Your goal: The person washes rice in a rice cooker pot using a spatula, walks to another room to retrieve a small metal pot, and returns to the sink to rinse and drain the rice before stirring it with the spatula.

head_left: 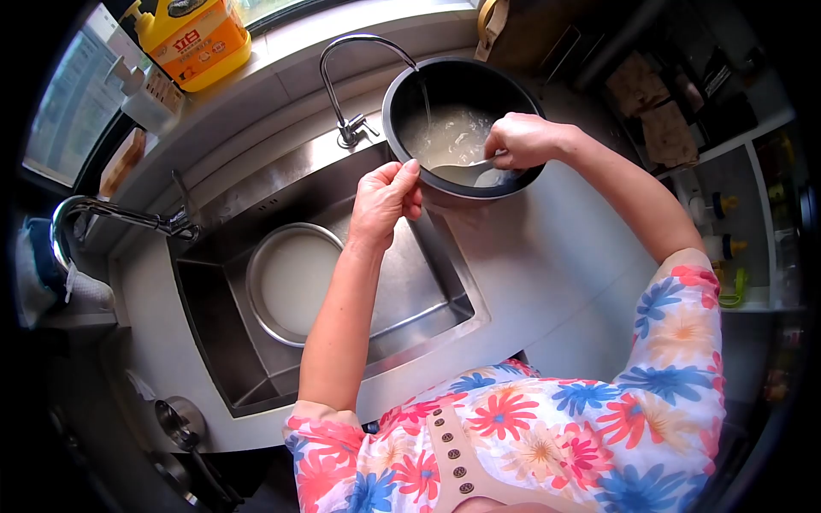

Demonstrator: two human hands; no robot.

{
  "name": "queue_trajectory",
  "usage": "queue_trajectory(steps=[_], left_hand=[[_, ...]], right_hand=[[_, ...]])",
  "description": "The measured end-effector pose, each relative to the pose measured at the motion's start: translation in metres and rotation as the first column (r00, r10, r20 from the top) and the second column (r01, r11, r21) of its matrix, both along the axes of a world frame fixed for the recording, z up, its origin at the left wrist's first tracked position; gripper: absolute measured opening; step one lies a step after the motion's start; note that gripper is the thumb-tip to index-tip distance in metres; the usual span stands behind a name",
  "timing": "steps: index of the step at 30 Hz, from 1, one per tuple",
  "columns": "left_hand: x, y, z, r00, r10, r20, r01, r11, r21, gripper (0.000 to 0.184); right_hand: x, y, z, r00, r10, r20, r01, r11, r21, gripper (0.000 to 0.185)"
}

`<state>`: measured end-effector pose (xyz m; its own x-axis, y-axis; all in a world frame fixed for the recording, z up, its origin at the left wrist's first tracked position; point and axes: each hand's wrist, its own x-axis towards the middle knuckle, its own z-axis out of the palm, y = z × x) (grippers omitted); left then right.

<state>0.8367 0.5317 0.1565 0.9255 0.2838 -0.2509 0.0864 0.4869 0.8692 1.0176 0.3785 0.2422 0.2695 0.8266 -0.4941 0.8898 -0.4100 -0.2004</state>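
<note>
A dark round inner pot sits on the counter beside the sink, with cloudy water and pale grains, apparently rice, in it. A thin stream runs into it from the slim curved tap. My left hand is closed on the pot's near left rim, thumb on top. Inside the near right edge, my right hand is closed around a pale, spoon-like utensil that dips along the pot's near wall. Its exact shape is partly hidden by the fingers and the water.
In the steel sink stands a round metal basin of whitish liquid. A larger tap arches at the left. A yellow jug and a pump bottle are on the window ledge. Open shelves line the right.
</note>
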Motion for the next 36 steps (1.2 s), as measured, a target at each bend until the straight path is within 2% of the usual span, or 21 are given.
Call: queue_trajectory(steps=[3,8,12,15,17,22,25,29,30,33,34,36], left_hand=[[-0.001,-0.001,0.001,1.000,0.009,-0.001,-0.009,1.000,0.001,0.027],[0.000,-0.002,0.002,1.000,0.018,-0.002,-0.018,1.000,0.001,0.028],[-0.001,-0.002,0.000,1.000,0.020,0.004,-0.020,1.000,0.014,0.028],[0.000,-0.004,0.002,1.000,0.029,-0.003,-0.029,1.000,0.013,0.029],[0.000,-0.003,0.003,1.000,0.021,-0.010,-0.021,1.000,0.020,0.027],[0.000,-0.002,0.000,1.000,0.019,0.010,-0.019,1.000,0.012,0.028],[0.000,-0.002,0.001,1.000,0.024,-0.008,-0.023,1.000,0.017,0.028],[-0.001,0.001,0.001,1.000,0.011,-0.002,-0.011,1.000,0.020,0.027],[-0.001,0.001,0.001,1.000,0.005,0.000,-0.005,1.000,0.026,0.026],[0.000,0.001,-0.002,1.000,0.000,-0.006,0.000,1.000,0.016,0.025],[0.001,0.001,-0.002,1.000,-0.001,-0.005,0.001,1.000,0.013,0.024],[0.001,0.001,0.000,1.000,-0.010,0.002,0.010,1.000,0.008,0.024]], right_hand=[[0.007,0.005,-0.006,0.974,-0.017,0.226,0.016,1.000,0.005,0.017],[0.027,0.015,-0.008,0.892,-0.065,0.447,0.065,0.998,0.015,0.021],[0.032,0.018,0.012,0.896,-0.135,0.424,0.079,0.986,0.148,0.017],[0.042,0.021,0.000,0.845,-0.082,0.528,-0.026,0.981,0.194,0.013],[0.039,0.018,-0.003,0.840,-0.045,0.541,0.020,0.998,0.052,0.017],[0.024,0.011,-0.004,0.942,0.101,0.320,-0.032,0.977,-0.213,0.012],[0.003,0.018,0.023,0.996,-0.063,0.064,0.081,0.933,-0.351,0.014],[-0.003,0.014,0.030,0.974,-0.153,-0.169,0.115,0.970,-0.214,0.017],[-0.001,0.011,0.025,0.954,-0.191,-0.233,0.165,0.978,-0.126,0.015],[-0.002,0.009,0.012,0.942,-0.159,-0.294,0.159,0.987,-0.023,0.016],[0.000,0.008,0.000,0.958,-0.130,-0.256,0.134,0.991,-0.001,0.017],[-0.001,0.008,-0.007,0.998,-0.063,0.011,0.063,0.998,0.021,0.017]])
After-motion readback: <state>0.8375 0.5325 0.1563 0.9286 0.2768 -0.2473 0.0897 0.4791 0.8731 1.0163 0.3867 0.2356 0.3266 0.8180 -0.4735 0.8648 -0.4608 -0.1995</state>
